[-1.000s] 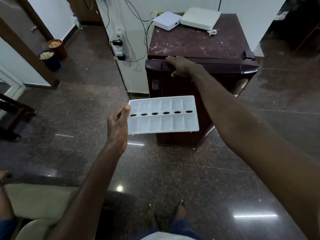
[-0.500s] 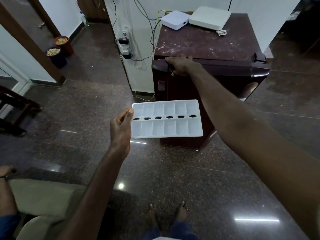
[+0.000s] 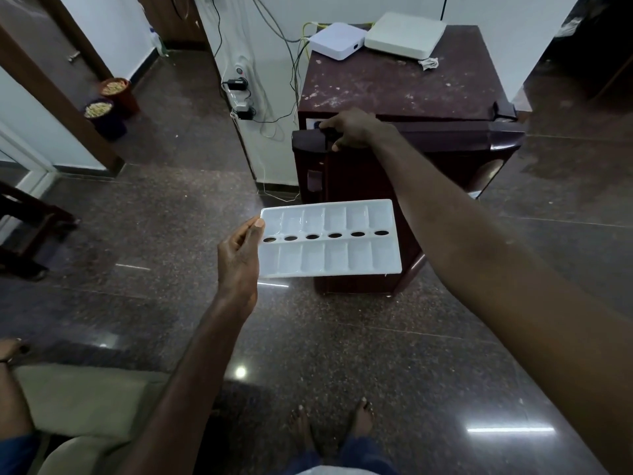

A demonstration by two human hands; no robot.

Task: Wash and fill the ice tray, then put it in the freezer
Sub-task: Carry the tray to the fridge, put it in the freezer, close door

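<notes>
Bare feet stand on a polished dark floor. The left arm reaches forward. The left hand pinches the short left edge of a white ice tray, thumb on top and fingers tucked beneath. The tray hangs roughly level in the air, just in front of the door of a small maroon fridge.

The right arm stretches farther, and the right hand hooks its fingers over the door's top left corner, where a pale slit shows between door and cabinet.

Floor lies open left of the tray. A wall carrying a power strip and cables stands just beside the fridge's left side. Two white boxes sit at the back of the fridge top.
</notes>
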